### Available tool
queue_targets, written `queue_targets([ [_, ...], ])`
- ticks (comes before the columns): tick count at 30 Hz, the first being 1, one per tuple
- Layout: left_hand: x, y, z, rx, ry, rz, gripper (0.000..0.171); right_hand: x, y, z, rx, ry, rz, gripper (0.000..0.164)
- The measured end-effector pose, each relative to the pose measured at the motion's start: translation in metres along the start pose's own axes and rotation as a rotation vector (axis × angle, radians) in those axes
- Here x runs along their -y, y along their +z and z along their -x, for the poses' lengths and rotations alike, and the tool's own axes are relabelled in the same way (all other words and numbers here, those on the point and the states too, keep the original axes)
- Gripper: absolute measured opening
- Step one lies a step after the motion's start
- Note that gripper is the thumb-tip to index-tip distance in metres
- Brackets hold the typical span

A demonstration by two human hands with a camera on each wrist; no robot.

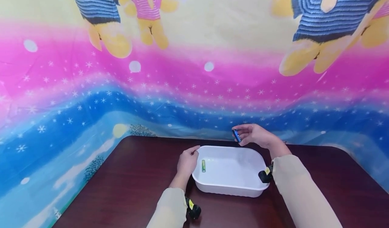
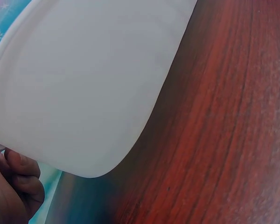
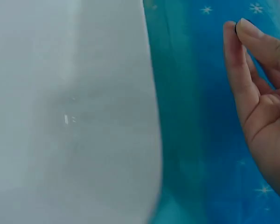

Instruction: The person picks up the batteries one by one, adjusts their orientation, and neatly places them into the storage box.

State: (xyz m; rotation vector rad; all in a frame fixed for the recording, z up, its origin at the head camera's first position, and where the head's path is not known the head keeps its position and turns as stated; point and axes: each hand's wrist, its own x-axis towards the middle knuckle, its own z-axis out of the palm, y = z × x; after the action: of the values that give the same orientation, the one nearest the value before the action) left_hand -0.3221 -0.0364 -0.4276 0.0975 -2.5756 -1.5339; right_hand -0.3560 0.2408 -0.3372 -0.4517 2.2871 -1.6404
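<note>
A white plastic basin (image 1: 231,190) stands on the dark table, and a green battery (image 1: 203,166) lies inside it near the left wall. With its fingers curled at the outer side, my left hand (image 1: 187,161) grips the basin's left rim; the left wrist view shows those bent fingers (image 2: 28,184) beside the basin's wall (image 2: 84,88). Above and behind the back right rim, my right hand (image 1: 254,134) pinches a blue battery (image 1: 236,136) between thumb and fingertips. In the right wrist view the fingers hide nearly all of that battery.
The reddish-brown wooden table (image 1: 136,177) extends on both sides of the basin. Behind its far edge hangs a printed cloth (image 1: 182,96) with bears and snowflakes. A small black camera is strapped to each wrist, the right one (image 1: 265,176) hanging over the basin's right rim.
</note>
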Motion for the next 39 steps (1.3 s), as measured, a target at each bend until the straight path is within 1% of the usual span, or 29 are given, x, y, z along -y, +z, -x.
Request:
queue_targets([
  [4, 0.001, 0.000, 0.001, 0.002, -0.005, -0.003, 0.032, -0.012, 0.006, -0.005, 0.058, -0.032, -0.063, 0.070],
  [6, 0.001, 0.000, 0.002, 0.004, -0.008, -0.007, 0.032, -0.018, 0.009, -0.006, 0.071, -0.039, -0.086, 0.070],
  [10, 0.001, 0.001, 0.003, 0.004, -0.015, -0.006, 0.033, -0.029, 0.014, -0.010, 0.082, -0.049, -0.081, 0.070],
  [16, -0.001, 0.002, 0.001, -0.007, -0.015, -0.007, 0.033, -0.034, 0.020, -0.017, 0.129, -0.022, -0.059, 0.069],
  [23, -0.002, 0.001, -0.001, -0.023, -0.021, -0.029, 0.034, -0.026, 0.034, -0.020, 0.183, 0.001, 0.063, 0.061],
  [28, -0.002, 0.001, 0.000, -0.026, -0.023, -0.035, 0.033, -0.025, 0.044, -0.025, 0.215, 0.042, 0.119, 0.055],
  [33, -0.001, 0.001, 0.001, -0.026, -0.011, -0.036, 0.033, -0.029, 0.053, -0.030, 0.255, 0.032, 0.169, 0.054],
  [36, 0.000, 0.001, 0.000, -0.030, -0.010, -0.025, 0.033, -0.029, 0.057, -0.032, 0.268, 0.012, 0.212, 0.054],
  [39, 0.001, 0.000, -0.001, -0.031, -0.010, -0.018, 0.032, -0.030, 0.062, -0.035, 0.275, 0.008, 0.272, 0.052],
])
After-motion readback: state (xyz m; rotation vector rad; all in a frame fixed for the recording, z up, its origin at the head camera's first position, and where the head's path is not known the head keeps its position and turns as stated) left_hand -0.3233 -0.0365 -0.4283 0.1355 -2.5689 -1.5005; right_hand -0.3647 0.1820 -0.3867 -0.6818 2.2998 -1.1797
